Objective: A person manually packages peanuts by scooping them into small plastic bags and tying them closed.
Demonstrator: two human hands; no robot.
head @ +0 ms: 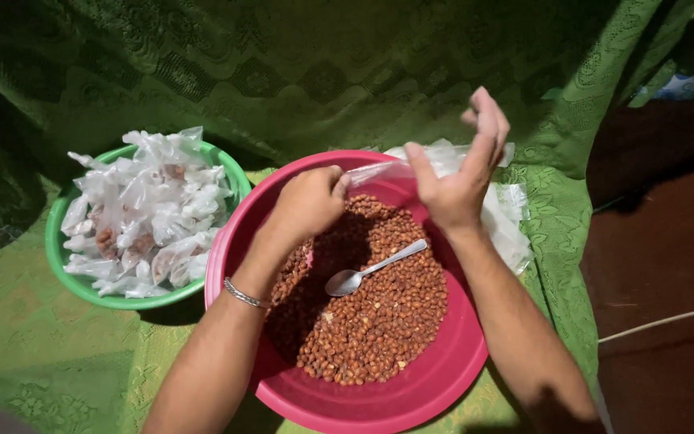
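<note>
A pink basin [443,378] holds a heap of brown roasted peanuts [371,321] with a metal spoon [363,273] lying on them. My left hand [308,201], with a silver bracelet on the wrist, is closed and pinches one end of a small clear plastic bag [379,171] over the basin's far rim. My right hand [463,173] holds the bag's other end between thumb and fingers, the other fingers raised. A pile of empty clear bags [504,217] lies just behind and to the right of the basin.
A green bowl [62,265] at the left is heaped with tied clear packets [142,209], some showing peanuts. A green lace cloth [58,354] covers the surface and hangs behind. Brown floor and a white cord [668,320] lie at the right.
</note>
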